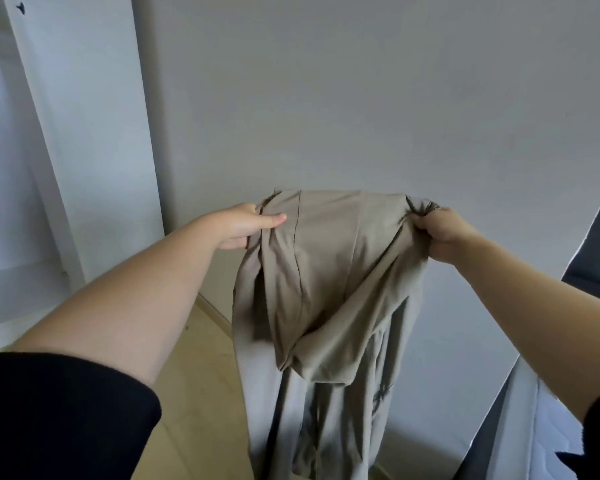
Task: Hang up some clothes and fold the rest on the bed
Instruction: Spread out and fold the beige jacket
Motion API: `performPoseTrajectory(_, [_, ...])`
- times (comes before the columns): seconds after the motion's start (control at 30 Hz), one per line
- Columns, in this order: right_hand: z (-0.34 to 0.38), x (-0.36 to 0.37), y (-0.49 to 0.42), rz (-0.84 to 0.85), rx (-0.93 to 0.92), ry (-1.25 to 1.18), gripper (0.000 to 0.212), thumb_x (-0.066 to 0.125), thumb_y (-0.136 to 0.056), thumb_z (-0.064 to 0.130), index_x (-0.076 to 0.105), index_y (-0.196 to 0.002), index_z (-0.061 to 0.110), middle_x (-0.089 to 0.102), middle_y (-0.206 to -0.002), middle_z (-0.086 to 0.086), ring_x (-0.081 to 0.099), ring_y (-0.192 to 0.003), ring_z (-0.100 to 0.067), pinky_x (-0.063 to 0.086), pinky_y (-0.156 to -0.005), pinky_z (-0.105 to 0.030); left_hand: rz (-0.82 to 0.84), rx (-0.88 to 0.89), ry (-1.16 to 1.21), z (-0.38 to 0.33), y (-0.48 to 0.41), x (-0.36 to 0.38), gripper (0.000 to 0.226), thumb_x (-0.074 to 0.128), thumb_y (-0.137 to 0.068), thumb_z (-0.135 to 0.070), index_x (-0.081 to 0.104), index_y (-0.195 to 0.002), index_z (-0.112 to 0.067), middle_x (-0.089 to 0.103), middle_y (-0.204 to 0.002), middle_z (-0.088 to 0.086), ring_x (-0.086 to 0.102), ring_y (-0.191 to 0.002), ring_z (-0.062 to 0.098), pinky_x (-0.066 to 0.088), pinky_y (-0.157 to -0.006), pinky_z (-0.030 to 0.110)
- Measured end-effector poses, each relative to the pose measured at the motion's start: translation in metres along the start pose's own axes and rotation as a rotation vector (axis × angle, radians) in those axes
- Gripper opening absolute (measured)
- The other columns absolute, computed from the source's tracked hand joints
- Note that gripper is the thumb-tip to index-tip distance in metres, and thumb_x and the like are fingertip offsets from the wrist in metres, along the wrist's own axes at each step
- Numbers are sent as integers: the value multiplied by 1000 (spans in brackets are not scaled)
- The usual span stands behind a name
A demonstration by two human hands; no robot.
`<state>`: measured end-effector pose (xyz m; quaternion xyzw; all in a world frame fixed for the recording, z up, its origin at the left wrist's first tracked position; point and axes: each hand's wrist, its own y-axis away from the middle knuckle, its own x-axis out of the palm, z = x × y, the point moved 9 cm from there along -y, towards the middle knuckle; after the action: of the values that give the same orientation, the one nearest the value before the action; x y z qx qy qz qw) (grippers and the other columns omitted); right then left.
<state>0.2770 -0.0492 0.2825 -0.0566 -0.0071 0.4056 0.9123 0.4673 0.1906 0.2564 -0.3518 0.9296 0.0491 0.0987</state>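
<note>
A beige garment (329,278), seemingly trousers, hangs in the air in front of me, its lower part dropping out of view at the bottom. My left hand (246,225) pinches its top left corner, thumb on the front of the cloth. Its top right corner is bunched in the grip of my right hand (442,235). The top edge is stretched between both hands at about the same height. The fabric sags and folds in the middle.
An open white wardrobe (84,140) stands at the left, with a shelf (18,296) and a rail at its top left. A plain wall (361,98) is behind the garment. Wooden floor (194,393) lies below. The bed edge (520,420) shows at the lower right.
</note>
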Motion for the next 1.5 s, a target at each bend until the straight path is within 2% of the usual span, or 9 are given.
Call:
performPoseTrajectory(0.1, [-20, 23, -11, 107, 94, 86, 40, 30, -90, -8, 56, -71, 15, 62, -60, 0, 55, -53, -16, 46, -50, -21, -90, -27, -6, 17, -24, -11, 38, 64, -89, -31, 56, -115, -4, 71, -100, 8, 70, -87, 17, 55, -76, 30])
performPoseTrajectory(0.33, [-53, 35, -71, -69, 109, 234, 29, 38, -89, -1, 54, -68, 12, 54, -70, -6, 50, -65, -19, 40, -60, -29, 25, -47, -58, 56, -82, -11, 50, 73, -54, -46, 65, -91, -15, 75, -79, -2, 72, -72, 11, 54, -58, 21])
performPoseTrajectory(0.47, [-64, 43, -103, -116, -4, 455, 24, 47, -89, 16, 68, -85, 5, 66, -87, -10, 57, -82, -22, 48, -77, -34, 3, -77, -177, 85, -111, -16, 47, 78, -49, -46, 67, -80, -13, 74, -71, 0, 70, -63, 11, 51, -54, 20])
performPoseTrajectory(0.63, [-76, 45, -112, -150, -113, 627, 36, 52, -89, 30, 68, -93, -3, 69, -93, -17, 59, -76, -24, 39, -59, -24, -79, -41, -316, 104, -137, -9, 64, 87, -53, -47, 69, -102, -10, 72, -97, 6, 68, -90, 22, 53, -86, 33])
performPoseTrajectory(0.77, [-81, 44, -77, 92, -82, 649, 41, 65, -80, 55, 73, -87, 16, 71, -84, 4, 65, -82, -8, 48, -69, -19, -230, 44, -390, 93, -123, 15, 37, 84, -69, -33, 69, -88, -4, 66, -84, 6, 60, -78, 21, 42, -68, 28])
performPoseTrajectory(0.9, [-63, 21, -17, 244, -93, 971, 38, 84, -64, 40, 65, -93, 22, 64, -93, 10, 59, -85, -7, 44, -72, -23, -373, 164, -494, 45, -75, 40, 28, 79, -75, -30, 69, -83, -5, 69, -86, 10, 64, -84, 24, 44, -71, 30])
performPoseTrajectory(1.17, [52, -94, 73, -257, -290, 1040, 9, 65, -78, 7, 67, -84, 1, 66, -83, -15, 59, -77, -29, 42, -63, -30, -502, 408, -905, -96, 23, 114, 35, 71, -80, -42, 64, -81, -7, 64, -80, 13, 62, -85, 34, 38, -64, 30])
performPoseTrajectory(1.3, [108, -157, 125, -566, -381, 978, 6, 57, -78, 6, 61, -81, 6, 61, -83, -12, 56, -76, -32, 37, -61, -30, -605, 627, -1152, -173, 71, 164, 37, 62, -88, -44, 66, -93, -8, 68, -91, 19, 62, -86, 40, 39, -64, 33])
performPoseTrajectory(1.5, [162, -234, 204, -747, -409, 788, 7, 51, -86, 5, 49, -81, 10, 53, -82, -7, 52, -80, -29, 33, -65, -30, -643, 793, -1183, -258, 132, 237, 41, 56, -92, -45, 63, -94, -5, 67, -91, 20, 62, -86, 39, 34, -62, 32])
